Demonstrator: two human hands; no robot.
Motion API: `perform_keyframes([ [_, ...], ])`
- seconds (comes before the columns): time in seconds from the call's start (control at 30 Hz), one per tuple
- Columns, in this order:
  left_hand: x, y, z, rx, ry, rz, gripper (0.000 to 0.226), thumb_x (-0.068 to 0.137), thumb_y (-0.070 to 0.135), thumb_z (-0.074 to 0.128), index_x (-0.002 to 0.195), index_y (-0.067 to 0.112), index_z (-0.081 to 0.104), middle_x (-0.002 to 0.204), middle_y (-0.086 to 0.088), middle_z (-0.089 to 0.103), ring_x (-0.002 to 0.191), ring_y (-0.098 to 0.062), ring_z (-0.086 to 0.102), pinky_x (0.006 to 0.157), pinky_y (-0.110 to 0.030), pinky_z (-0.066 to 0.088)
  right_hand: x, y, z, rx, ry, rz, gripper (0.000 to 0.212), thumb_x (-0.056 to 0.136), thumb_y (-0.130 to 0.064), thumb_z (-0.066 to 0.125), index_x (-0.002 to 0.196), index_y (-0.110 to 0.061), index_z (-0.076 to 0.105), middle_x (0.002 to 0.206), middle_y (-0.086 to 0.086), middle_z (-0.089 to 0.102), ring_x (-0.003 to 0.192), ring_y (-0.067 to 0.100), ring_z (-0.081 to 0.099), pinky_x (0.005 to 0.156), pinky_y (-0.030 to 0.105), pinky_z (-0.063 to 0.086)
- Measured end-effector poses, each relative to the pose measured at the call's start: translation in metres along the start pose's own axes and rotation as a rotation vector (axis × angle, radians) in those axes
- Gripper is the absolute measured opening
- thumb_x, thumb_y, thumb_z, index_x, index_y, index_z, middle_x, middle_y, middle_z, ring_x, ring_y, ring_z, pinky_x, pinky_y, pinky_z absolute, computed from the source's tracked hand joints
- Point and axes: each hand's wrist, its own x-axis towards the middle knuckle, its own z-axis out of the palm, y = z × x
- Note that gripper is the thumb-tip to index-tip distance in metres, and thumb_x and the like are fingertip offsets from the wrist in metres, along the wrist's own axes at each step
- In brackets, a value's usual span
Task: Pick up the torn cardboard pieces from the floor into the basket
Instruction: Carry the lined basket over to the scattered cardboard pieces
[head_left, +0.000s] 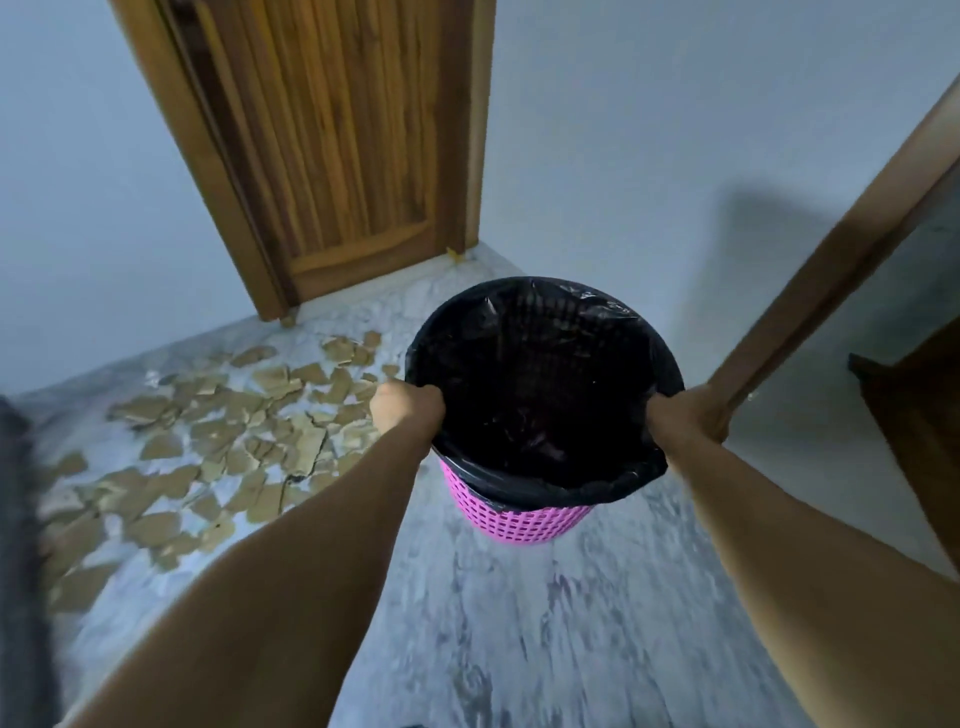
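Now left hand (408, 410), right hand (680, 413) grip basket (519, 519) rim

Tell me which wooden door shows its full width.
The wooden door straight ahead, beyond the cardboard pieces; the one at the right shows only an edge.

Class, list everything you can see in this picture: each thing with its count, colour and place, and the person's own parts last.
basket: one, pink, held in front of the person, centre
liner: one, black, inside the basket, folded over its rim
cardboard pieces: many, brown, scattered on the floor at left
floor: one, grey-white marbled, underfoot
door: one, brown wood, shut, ahead
door frame: one, brown wood, at right
walls: pale blue-grey, around the door
dark object: one, blurred, left edge, cannot tell what
left hand: one, grips the basket's left rim
right hand: one, grips the basket's right rim
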Motion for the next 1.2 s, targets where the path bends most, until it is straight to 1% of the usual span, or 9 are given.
perform_keyframes([
  [0.13, 0.073, -0.013, -0.041, -0.048, 0.110, -0.103, 0.027, 0.076, 0.008, 0.052, 0.097, -0.006, 0.064, 0.097, -0.019, 0.065, 0.090, -0.035, 0.065, 0.067, -0.035, 0.053, -0.001, -0.066, 0.083, -0.078, -0.104, -0.093, 0.037, 0.085, -0.014, 0.064, 0.116, 0.006, 0.060, 0.116, 0.021, 0.065, 0.107, 0.039, 0.062, 0.079, 0.035, 0.048],
  [0.33, 0.172, -0.039, -0.114, -0.044, 0.245, -0.211, 0.023, 0.076, 0.010, 0.052, 0.092, -0.002, 0.062, 0.090, -0.016, 0.064, 0.082, -0.035, 0.064, 0.074, -0.040, 0.059, -0.031, -0.150, 0.203, -0.079, -0.340, -0.180, 0.036, 0.075, -0.026, 0.065, 0.099, 0.001, 0.066, 0.099, 0.020, 0.069, 0.093, 0.037, 0.066, 0.076, 0.037, 0.053],
  [0.5, 0.234, -0.057, -0.166, -0.073, 0.389, -0.331, 0.031, 0.072, 0.014, 0.052, 0.095, -0.004, 0.064, 0.093, -0.019, 0.068, 0.085, -0.037, 0.066, 0.076, -0.044, 0.059, -0.056, -0.212, 0.287, -0.078, -0.495, -0.265, 0.034, 0.076, -0.033, 0.067, 0.087, -0.001, 0.063, 0.075, 0.011, 0.060, 0.075, 0.030, 0.059, 0.068, 0.034, 0.051],
  [0.63, 0.263, -0.072, -0.194, -0.127, 0.524, -0.404, 0.024, 0.075, 0.013, 0.054, 0.090, -0.003, 0.064, 0.085, -0.015, 0.065, 0.080, -0.034, 0.064, 0.072, -0.038, 0.058, -0.071, -0.255, 0.351, -0.079, -0.629, -0.292, 0.037, 0.078, -0.038, 0.067, 0.088, -0.004, 0.060, 0.087, 0.013, 0.060, 0.078, 0.031, 0.058, 0.074, 0.035, 0.053],
  [0.73, 0.279, -0.087, -0.210, -0.152, 0.648, -0.489, 0.023, 0.078, 0.015, 0.057, 0.093, -0.001, 0.063, 0.084, -0.012, 0.061, 0.079, -0.031, 0.059, 0.068, -0.031, 0.048, -0.086, -0.286, 0.399, -0.169, -0.723, -0.357, 0.040, 0.076, -0.038, 0.065, 0.093, -0.001, 0.067, 0.091, 0.016, 0.068, 0.079, 0.032, 0.063, 0.072, 0.033, 0.052],
  [0.9, 0.294, -0.123, -0.235, -0.190, 0.833, -0.596, 0.027, 0.077, 0.025, 0.059, 0.091, 0.004, 0.067, 0.092, -0.015, 0.069, 0.091, -0.035, 0.065, 0.081, -0.037, 0.055, -0.117, -0.316, 0.482, -0.300, -0.929, -0.497, 0.048, 0.066, -0.032, 0.056, 0.102, -0.003, 0.067, 0.094, 0.016, 0.072, 0.086, 0.031, 0.069, 0.084, 0.042, 0.057],
  [1.03, 0.291, -0.157, -0.249, -0.209, 0.974, -0.668, 0.026, 0.079, 0.033, 0.058, 0.087, 0.009, 0.063, 0.092, -0.013, 0.068, 0.095, -0.035, 0.063, 0.082, -0.036, 0.050, -0.156, -0.323, 0.512, -0.389, -1.041, -0.655, 0.017, 0.074, -0.020, 0.061, 0.079, -0.004, 0.057, 0.085, 0.012, 0.066, 0.079, 0.028, 0.063, 0.064, 0.028, 0.053],
  [1.13, 0.289, -0.187, -0.259, -0.258, 1.038, -0.726, 0.034, 0.079, 0.040, 0.061, 0.095, 0.010, 0.062, 0.095, -0.011, 0.066, 0.096, -0.033, 0.060, 0.082, -0.035, 0.047, -0.186, -0.321, 0.549, -0.453, -1.141, -0.750, 0.025, 0.079, -0.019, 0.060, 0.098, -0.003, 0.061, 0.103, 0.014, 0.064, 0.086, 0.028, 0.059, 0.072, 0.028, 0.050],
  [1.2, 0.286, -0.209, -0.266, -0.305, 1.053, -0.777, 0.034, 0.078, 0.042, 0.061, 0.092, 0.010, 0.060, 0.088, -0.007, 0.062, 0.087, -0.030, 0.057, 0.082, -0.035, 0.047, -0.211, -0.316, 0.569, -0.506, -1.214, -0.808, 0.019, 0.085, -0.014, 0.060, 0.101, -0.003, 0.059, 0.099, 0.013, 0.062, 0.076, 0.025, 0.055, 0.058, 0.024, 0.044],
])
